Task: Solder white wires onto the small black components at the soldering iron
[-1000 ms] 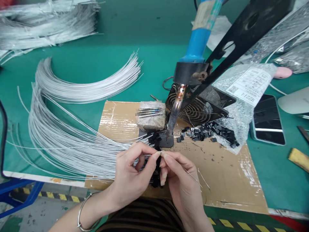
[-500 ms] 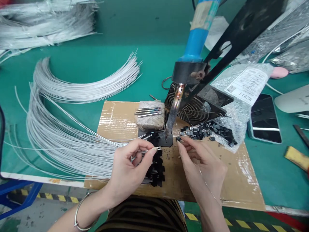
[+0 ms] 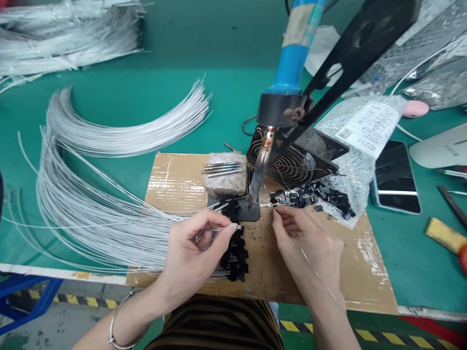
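Note:
My left hand [image 3: 199,253] pinches a thin wire between thumb and index finger, its pale bare tip [image 3: 239,227] just past the fingertips. Beneath it lies a bundle of grey-white wires [image 3: 109,218], with black pieces [image 3: 237,257] on their ends. My right hand [image 3: 310,248] is closed in a pinch at the near edge of a pile of small black parts [image 3: 314,194]; what sits between its fingertips is too small to make out. A fine silvery wire [image 3: 310,265] crosses the back of that hand. Between the hands, a soldering iron [image 3: 260,165] points down at a dark plate [image 3: 251,211].
The iron is clamped on a black metal arm [image 3: 350,63]. Behind its tip stand a fan [image 3: 292,165] and a block [image 3: 226,184] bearing thin metal rods. Cardboard [image 3: 175,175] covers the work area. Another wire bundle [image 3: 127,131] lies behind; a phone [image 3: 397,177] lies right.
My right hand's thumb and index finger have closed together beside the black parts. My left hand keeps its pinch on the wire, almost unmoved. The whole view has shifted slightly.

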Demonstrator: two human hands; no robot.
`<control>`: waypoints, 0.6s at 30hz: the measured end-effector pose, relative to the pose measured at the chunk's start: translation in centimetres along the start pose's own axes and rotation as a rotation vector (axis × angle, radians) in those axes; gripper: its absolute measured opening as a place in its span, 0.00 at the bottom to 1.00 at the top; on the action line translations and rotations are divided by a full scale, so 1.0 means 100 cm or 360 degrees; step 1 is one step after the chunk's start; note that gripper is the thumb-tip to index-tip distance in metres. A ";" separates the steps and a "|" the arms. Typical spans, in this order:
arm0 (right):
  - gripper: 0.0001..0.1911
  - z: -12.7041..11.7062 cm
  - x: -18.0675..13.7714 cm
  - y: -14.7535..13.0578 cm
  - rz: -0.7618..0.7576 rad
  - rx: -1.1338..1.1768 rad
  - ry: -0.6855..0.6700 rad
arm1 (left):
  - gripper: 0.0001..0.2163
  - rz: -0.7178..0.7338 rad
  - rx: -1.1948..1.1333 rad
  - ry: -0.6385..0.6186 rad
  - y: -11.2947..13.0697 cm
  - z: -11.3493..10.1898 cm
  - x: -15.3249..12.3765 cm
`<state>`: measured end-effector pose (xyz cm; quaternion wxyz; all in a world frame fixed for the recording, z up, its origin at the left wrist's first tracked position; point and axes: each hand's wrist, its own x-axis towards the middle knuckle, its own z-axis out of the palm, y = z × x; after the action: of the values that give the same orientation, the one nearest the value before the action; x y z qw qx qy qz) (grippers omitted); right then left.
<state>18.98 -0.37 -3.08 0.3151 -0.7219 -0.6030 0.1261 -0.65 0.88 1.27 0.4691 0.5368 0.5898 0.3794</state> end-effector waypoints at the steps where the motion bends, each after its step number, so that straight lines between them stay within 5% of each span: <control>1: 0.08 -0.001 0.001 0.001 0.0029 0.0014 0.0000 | 0.05 0.0002 -0.0002 -0.0009 0.001 0.000 0.000; 6: 0.10 -0.005 -0.001 0.002 0.0233 0.0159 -0.0045 | 0.06 -0.0012 -0.0013 -0.0059 0.001 0.000 0.000; 11: 0.07 -0.008 -0.007 -0.017 0.0620 0.1000 -0.0144 | 0.06 -0.0031 -0.0001 -0.0062 -0.001 -0.001 0.000; 18: 0.02 -0.004 -0.012 -0.048 0.0718 0.1599 -0.0181 | 0.04 -0.0074 -0.0035 -0.0080 -0.001 -0.001 0.000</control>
<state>15.15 -1.28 -0.12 0.5527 -0.5862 -0.3151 0.5015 -0.79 0.85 1.18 0.4984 0.5271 0.5858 0.3613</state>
